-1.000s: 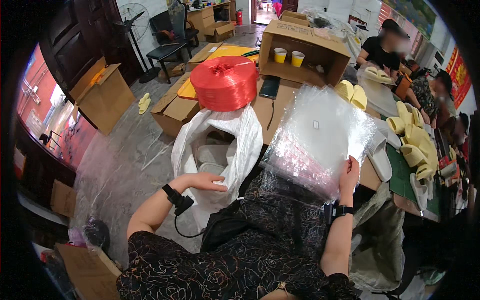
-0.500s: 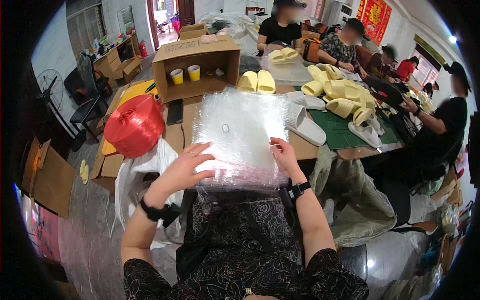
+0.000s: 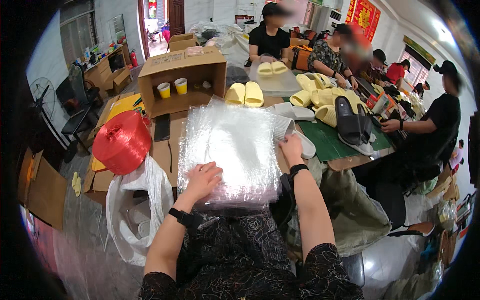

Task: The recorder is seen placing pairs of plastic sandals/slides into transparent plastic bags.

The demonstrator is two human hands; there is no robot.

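White slipper (image 3: 306,145): right fingers (image 3: 287,143) now at it.

This looks like a small workshop for slippers: clear plastic bags (image 3: 240,145) stacked under the left fingers (image 3: 214,171), a pale slipper (image 3: 307,145) beside the right fingers (image 3: 287,142), yellow slippers (image 3: 326,116) heaped beyond them on the table (image 3: 320,141), red twine (image 3: 120,142) to their left, and co-workers (image 3: 270,45) farther off.

White walls (image 3: 202,15) rise above a black chair (image 3: 76,120) and grey floor (image 3: 90,216)
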